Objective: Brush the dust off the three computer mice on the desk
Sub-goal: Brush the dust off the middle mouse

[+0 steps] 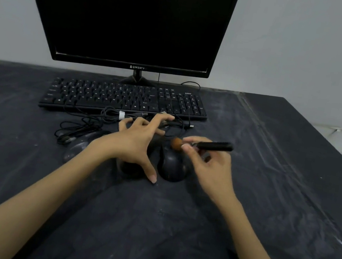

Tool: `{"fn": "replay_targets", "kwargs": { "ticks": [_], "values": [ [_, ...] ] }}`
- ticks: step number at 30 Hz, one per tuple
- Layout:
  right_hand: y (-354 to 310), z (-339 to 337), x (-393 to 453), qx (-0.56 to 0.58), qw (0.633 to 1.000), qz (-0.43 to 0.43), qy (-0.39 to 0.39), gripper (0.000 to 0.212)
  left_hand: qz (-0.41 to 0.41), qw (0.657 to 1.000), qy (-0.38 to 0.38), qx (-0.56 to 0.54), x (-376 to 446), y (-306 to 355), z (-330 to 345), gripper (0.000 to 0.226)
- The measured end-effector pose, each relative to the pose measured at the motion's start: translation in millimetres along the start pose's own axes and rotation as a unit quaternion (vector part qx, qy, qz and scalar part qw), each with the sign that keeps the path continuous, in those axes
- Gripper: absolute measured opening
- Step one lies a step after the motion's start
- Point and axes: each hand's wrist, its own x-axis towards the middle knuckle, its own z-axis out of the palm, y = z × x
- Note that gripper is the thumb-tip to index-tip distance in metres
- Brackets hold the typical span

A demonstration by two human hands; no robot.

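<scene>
Three black mice lie side by side in front of the keyboard. The right mouse [173, 166] is in plain sight. The middle mouse [130, 168] is mostly hidden under my left hand [135, 143], whose fingers are spread over it. The left mouse [79, 145] is dusty and grey. My right hand [209, 166] grips a small brush [210, 146] with a black handle. Its brown bristles hover at the front end of the right mouse; whether they touch it I cannot tell.
A black keyboard [125, 99] lies behind the mice, with a dark monitor [128, 16] behind it. Tangled mouse cables [85, 124] lie between keyboard and mice. The desk [268, 191] has a dark, wrinkled plastic cover, and its right edge runs diagonally.
</scene>
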Motion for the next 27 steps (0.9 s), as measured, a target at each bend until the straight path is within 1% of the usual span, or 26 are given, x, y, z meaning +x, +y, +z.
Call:
{"fn": "replay_targets", "kwargs": {
  "ticks": [3,5,6,7,9,11,12,13,14,17,18,19,21,23,24,25,27],
  "values": [
    [1,6,-15,-0.026,0.997,-0.026,-0.068,0.007,-0.008,1.000,0.011,-0.001,-1,-3,-8,0.131],
    [3,3,-22,-0.030,0.990,-0.018,-0.134,0.004,-0.012,1.000,0.020,0.005,-2,-6,-11,0.129],
    [4,0,-25,-0.025,0.988,-0.008,-0.152,0.003,-0.012,1.000,0.022,0.008,-2,-6,-12,0.129],
    [5,-2,-25,-0.011,0.989,0.004,-0.149,0.003,-0.012,1.000,0.024,0.009,-2,-7,-12,0.128],
    [6,-7,-23,0.035,0.995,0.029,-0.090,0.004,-0.007,1.000,0.024,0.005,-2,-7,-12,0.127],
    [5,-11,-19,0.048,0.998,0.019,-0.019,0.007,0.000,1.000,0.023,-0.004,-3,-7,-12,0.126],
    [5,-12,-18,0.044,0.999,0.007,-0.009,0.008,0.004,1.000,0.023,-0.010,-3,-7,-12,0.124],
    [4,-12,-19,0.035,0.999,-0.005,-0.019,0.009,0.006,1.000,0.023,-0.016,-3,-7,-13,0.122],
    [5,-12,-23,0.020,0.999,-0.013,-0.046,0.009,0.008,0.999,0.024,-0.020,-3,-7,-14,0.120],
    [6,-11,-36,-0.046,0.984,-0.008,-0.170,0.006,0.014,0.999,0.035,-0.033,-4,-8,-16,0.109],
    [6,-12,-38,-0.047,0.981,-0.005,-0.186,0.004,0.015,0.998,0.040,-0.039,-5,-9,-17,0.105],
    [5,-14,-38,-0.027,0.984,-0.003,-0.174,0.003,0.016,0.998,0.044,-0.045,-5,-9,-17,0.101],
    [2,-18,-34,0.028,0.994,-0.009,-0.102,0.005,0.017,0.997,0.054,-0.050,-5,-9,-19,0.093],
    [1,-20,-29,0.015,0.999,-0.038,-0.029,0.008,0.013,0.997,0.059,-0.049,-6,-8,-20,0.086],
    [0,-19,-28,-0.004,0.999,-0.048,-0.015,0.009,0.013,0.997,0.060,-0.048,-6,-8,-21,0.083],
    [1,-17,-29,-0.018,0.999,-0.047,-0.022,0.009,0.013,0.997,0.059,-0.046,-5,-7,-22,0.080],
    [3,-14,-34,-0.022,0.996,-0.016,-0.088,0.007,0.018,0.997,0.056,-0.048,-5,-7,-24,0.070]
  ]
}}
